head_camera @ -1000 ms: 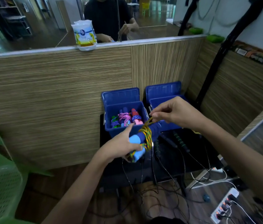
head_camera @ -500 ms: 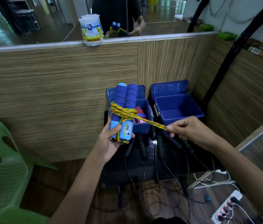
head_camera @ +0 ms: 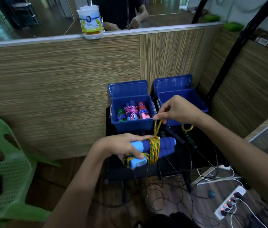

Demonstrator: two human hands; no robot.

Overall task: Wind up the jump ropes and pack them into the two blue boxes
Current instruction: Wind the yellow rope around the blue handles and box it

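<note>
- Currently my left hand (head_camera: 121, 146) grips a pair of blue jump-rope handles (head_camera: 154, 148), held roughly level in front of the left blue box (head_camera: 133, 125); my fingers (head_camera: 135, 153) are curled round the light-blue ends of the handles.
- I note a yellow-and-green rope (head_camera: 154, 149) wound in several turns round the middle of the handles, with a loose stretch rising from the winding toward the left blue box.
- My right hand (head_camera: 179, 110) pinches that loose stretch between thumb and fingertips, just in front of the left blue box's right front corner.
- I find the left blue box open, lid standing up behind it, with three wound rope bundles (head_camera: 131, 111) inside: a green one, a pink-roped one and a red-handled one, side by side.
- I find the right blue box (head_camera: 200, 104) just to the right of the left blue box, lid also up; my right hand hides most of its interior.
- Both boxes stand on a dark desk (head_camera: 200, 155), against a wood-grain partition (head_camera: 64, 88).
- Black-handled ropes (head_camera: 176, 139) lie on the desk in front of the left blue box, thin black cords trailing to the floor.
- I record a green plastic chair (head_camera: 6, 178) far to the left of the left blue box, and a power strip (head_camera: 228, 203) on the floor well to its right front.
</note>
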